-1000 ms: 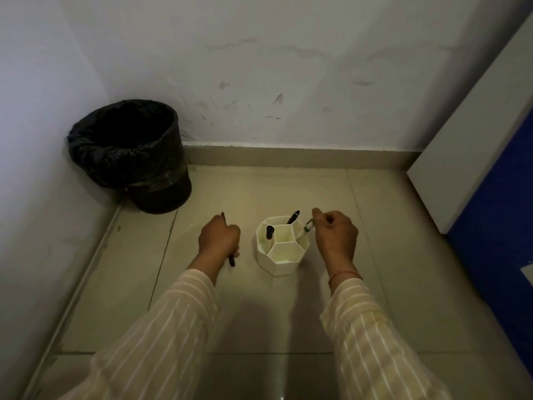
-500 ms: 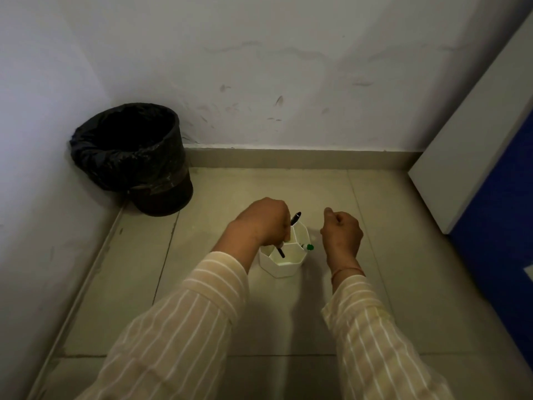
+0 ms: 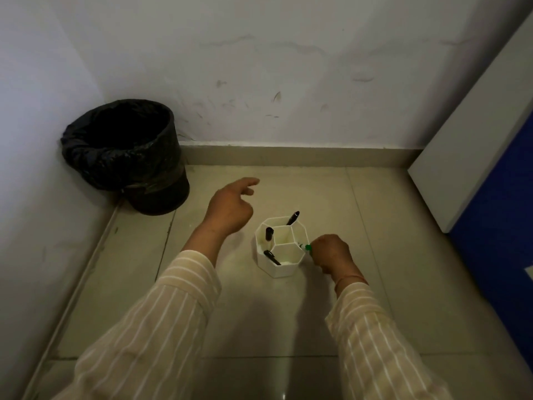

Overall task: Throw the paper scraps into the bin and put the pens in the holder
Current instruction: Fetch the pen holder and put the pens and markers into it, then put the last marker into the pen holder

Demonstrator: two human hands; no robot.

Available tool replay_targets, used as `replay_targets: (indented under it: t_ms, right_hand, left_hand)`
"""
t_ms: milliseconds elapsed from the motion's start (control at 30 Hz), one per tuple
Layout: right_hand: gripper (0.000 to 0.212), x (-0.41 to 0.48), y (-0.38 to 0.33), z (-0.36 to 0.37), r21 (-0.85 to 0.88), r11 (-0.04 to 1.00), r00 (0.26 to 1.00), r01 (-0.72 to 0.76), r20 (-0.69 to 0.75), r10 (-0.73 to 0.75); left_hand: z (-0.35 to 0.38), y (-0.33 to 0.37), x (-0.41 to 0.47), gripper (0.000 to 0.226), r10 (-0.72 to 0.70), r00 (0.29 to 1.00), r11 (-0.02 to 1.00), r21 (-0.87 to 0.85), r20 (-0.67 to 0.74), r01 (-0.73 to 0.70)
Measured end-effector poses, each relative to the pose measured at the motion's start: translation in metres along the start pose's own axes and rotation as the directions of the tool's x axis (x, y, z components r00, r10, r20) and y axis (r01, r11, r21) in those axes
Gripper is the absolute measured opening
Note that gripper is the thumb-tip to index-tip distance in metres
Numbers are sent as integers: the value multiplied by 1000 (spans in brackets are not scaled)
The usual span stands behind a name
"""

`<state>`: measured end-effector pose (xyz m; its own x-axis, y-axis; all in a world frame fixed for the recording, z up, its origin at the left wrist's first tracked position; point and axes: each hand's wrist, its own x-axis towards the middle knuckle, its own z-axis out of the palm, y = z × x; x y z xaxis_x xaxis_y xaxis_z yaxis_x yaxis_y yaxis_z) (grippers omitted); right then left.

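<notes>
Pens stand in the white holder [image 3: 279,252] on the tiled floor [image 3: 317,192]: one black pen [image 3: 292,217] leans out of the far cell, another [image 3: 269,233] sits in the left cell, and a third [image 3: 272,257] lies slanted in the near cell. Your right hand [image 3: 331,252] is curled against the holder's right side and seems to pinch a green-capped pen [image 3: 307,247], though the dim view hides most of it. Your left hand [image 3: 230,207] hangs loose and empty left of the holder, forefinger extended, with the black-lined bin [image 3: 127,154] in the corner beyond.

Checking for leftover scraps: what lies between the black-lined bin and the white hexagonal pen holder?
Only the open left hand between bin and holder; visible floor is bare, head view.
</notes>
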<state>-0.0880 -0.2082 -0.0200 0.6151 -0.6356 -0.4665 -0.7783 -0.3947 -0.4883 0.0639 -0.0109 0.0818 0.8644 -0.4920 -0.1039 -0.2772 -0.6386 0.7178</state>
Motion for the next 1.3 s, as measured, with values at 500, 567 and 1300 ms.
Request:
replay_targets:
  t_ms: [500, 567, 1300]
  right_hand:
    - [123, -5, -11, 15, 510, 834, 951, 213, 89, -297]
    - [120, -7, -27, -12, 525, 826, 949, 208, 97, -301]
    - [90, -223, -336, -588, 670, 569, 866, 477, -247, -434]
  left_hand:
    - [66, -56, -4, 122, -5, 947, 980, -189, 320, 69]
    - [44, -40, 10, 129, 22, 935, 982, -182, 354, 46]
    - [-361, 516, 36, 124, 231, 973, 936, -277, 12, -219]
